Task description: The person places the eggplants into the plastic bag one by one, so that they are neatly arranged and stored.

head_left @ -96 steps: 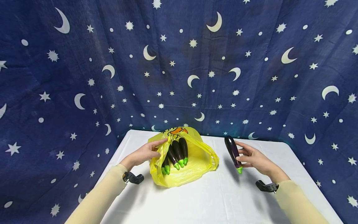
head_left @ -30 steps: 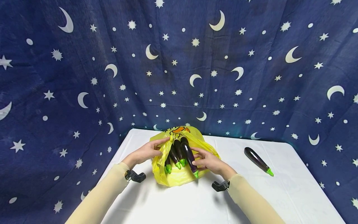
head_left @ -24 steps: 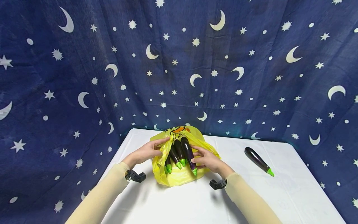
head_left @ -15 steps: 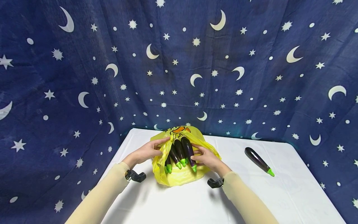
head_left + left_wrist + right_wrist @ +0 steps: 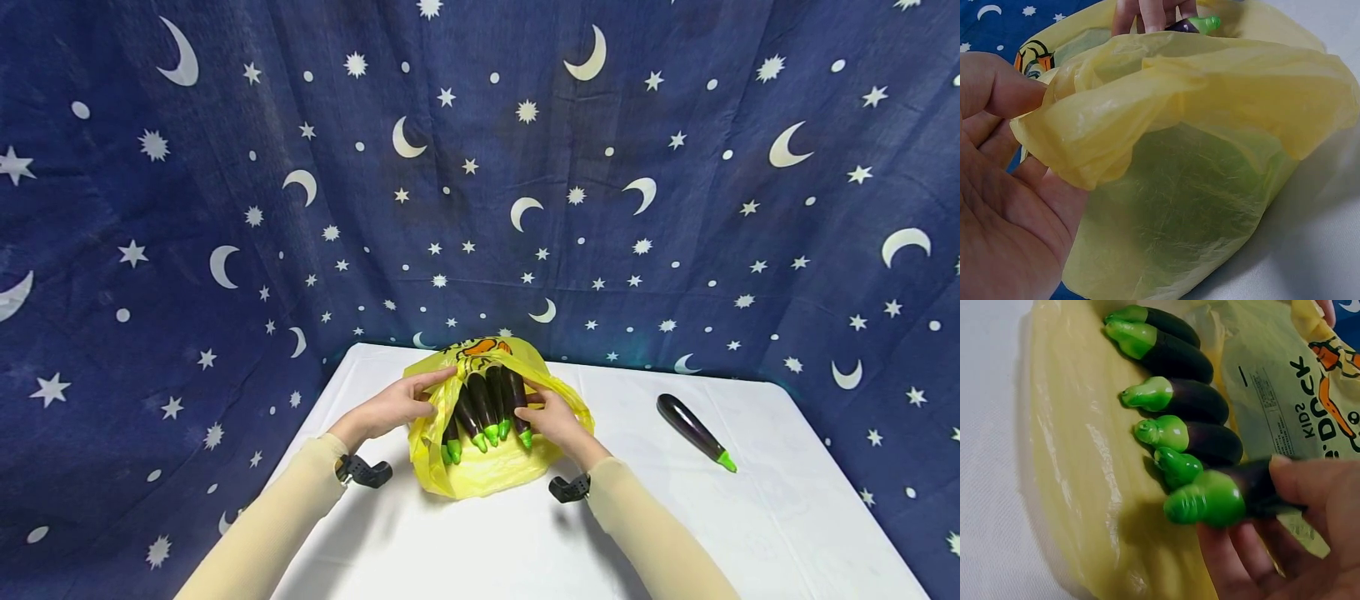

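Observation:
My left hand [image 5: 390, 407] pinches the rim of a yellow plastic bag [image 5: 495, 479] between thumb and fingers. In the left wrist view the thumb presses on the bag's crumpled edge [image 5: 1104, 134]. My right hand [image 5: 553, 417] is in the bag's mouth and grips a dark purple eggplant [image 5: 516, 396] with a green stem end. Seen in the right wrist view, the gripped eggplant [image 5: 1213, 499] points its green end toward the bag's opening. Several more eggplants [image 5: 1200, 403] lie side by side in the bag, left of the gripped one in the head view.
One more eggplant [image 5: 693, 429] lies on the white-covered table [image 5: 465, 550], to the right of the bag. A dark blue curtain [image 5: 480, 208] with moons and stars hangs behind the table and along its sides.
My right hand has carried the eggplant leftward from over the table's right side into the bag, then deeper beside the others. The eggplant on the table now shows. My left hand has stayed on the bag.

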Demonstrator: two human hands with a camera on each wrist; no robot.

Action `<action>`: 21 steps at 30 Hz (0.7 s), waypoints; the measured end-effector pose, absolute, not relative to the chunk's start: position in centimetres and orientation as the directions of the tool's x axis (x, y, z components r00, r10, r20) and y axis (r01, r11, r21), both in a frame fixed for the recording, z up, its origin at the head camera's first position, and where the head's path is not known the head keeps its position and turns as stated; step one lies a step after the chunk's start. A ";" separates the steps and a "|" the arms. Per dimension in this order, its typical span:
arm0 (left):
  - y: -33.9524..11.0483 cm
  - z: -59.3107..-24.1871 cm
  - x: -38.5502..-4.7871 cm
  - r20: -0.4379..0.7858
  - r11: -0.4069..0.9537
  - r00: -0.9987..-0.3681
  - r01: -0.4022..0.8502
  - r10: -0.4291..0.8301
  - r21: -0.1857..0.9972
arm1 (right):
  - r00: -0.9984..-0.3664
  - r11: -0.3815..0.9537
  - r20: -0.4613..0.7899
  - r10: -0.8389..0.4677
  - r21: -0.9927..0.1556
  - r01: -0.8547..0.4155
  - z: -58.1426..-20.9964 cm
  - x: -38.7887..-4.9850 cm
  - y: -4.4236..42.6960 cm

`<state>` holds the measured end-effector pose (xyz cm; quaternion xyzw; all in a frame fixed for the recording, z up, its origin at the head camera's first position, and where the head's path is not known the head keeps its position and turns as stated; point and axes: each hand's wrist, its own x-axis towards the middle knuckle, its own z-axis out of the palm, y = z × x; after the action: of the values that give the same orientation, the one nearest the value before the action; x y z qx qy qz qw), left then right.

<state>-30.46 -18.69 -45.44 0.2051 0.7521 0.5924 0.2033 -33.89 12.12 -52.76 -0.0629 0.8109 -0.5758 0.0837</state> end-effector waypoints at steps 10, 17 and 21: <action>-18.7 -45.6 -30.5 -0.066 0.211 -0.836 0.061 0.546 0.976 | -0.999 0.510 -0.021 -0.042 -0.860 -0.003 -53.3 -34.7 11.2; -18.6 -45.7 -30.5 -0.057 0.197 -0.834 0.063 0.549 0.978 | -1.000 0.575 -0.002 0.026 -0.818 0.017 -53.9 -35.5 10.4; -18.4 -45.8 -30.5 -0.057 0.193 -0.828 0.062 0.558 0.979 | -0.999 0.588 0.003 0.048 -0.809 0.025 -54.1 -36.0 10.1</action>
<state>-30.54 -18.40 -45.75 0.2082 0.7442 0.6003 0.2063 -36.05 10.12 -54.15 0.0206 0.8909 -0.4535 -0.0124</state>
